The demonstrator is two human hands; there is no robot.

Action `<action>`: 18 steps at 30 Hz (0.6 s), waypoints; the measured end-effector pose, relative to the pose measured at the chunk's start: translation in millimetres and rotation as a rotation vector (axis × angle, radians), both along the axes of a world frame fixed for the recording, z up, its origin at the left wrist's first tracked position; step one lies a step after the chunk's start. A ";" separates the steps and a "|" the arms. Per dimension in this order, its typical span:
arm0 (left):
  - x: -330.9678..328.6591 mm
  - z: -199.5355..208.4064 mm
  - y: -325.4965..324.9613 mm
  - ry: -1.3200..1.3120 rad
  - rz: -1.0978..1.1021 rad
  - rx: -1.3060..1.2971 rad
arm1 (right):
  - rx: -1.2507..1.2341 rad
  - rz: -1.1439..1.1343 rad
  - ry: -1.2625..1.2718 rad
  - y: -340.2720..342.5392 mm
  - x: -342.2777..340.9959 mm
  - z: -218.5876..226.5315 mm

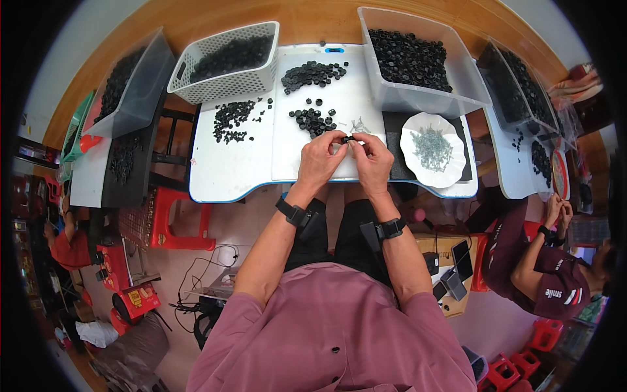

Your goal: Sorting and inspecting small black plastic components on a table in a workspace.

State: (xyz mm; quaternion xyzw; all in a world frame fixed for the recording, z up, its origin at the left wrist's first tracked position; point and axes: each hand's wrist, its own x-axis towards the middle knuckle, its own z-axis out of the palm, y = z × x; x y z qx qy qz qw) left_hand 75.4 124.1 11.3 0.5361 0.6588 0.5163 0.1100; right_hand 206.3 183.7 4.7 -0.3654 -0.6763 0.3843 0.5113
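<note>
From my end, the small black part (347, 139) sits right between the left hand (318, 158) and right hand (374, 162), both pinching it with fingertips over the tabletop (287, 166), so neither's nearer. Way too tiny for me to call its long axis. Closest clutter: loose clear pieces (357, 125) just beyond the fingers, and a black pile (312, 122) beyond and left. White plate (452, 171)'s off right, past the right hand.
</note>
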 end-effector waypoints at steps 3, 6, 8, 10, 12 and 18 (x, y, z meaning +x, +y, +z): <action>0.4 -0.4 -1.3 -0.037 -0.007 0.015 | -0.007 0.000 0.014 -0.3 0.6 1.1; -0.5 -1.0 -0.5 -0.030 -0.011 0.021 | 0.005 0.028 -0.011 -1.2 0.5 5.0; -1.9 -1.3 -1.1 -0.014 -0.015 0.007 | 0.008 0.030 -0.014 -1.8 0.5 6.6; -2.7 -1.4 -1.1 0.001 -0.018 -0.008 | 0.017 0.040 -0.013 -1.9 0.1 6.8; -3.8 -2.1 -1.2 -0.033 -0.008 -0.036 | 0.027 0.058 -0.011 -1.7 0.0 6.5; -3.6 -2.8 -1.2 -0.019 -0.025 -0.026 | -0.101 0.107 0.074 -1.5 2.7 6.4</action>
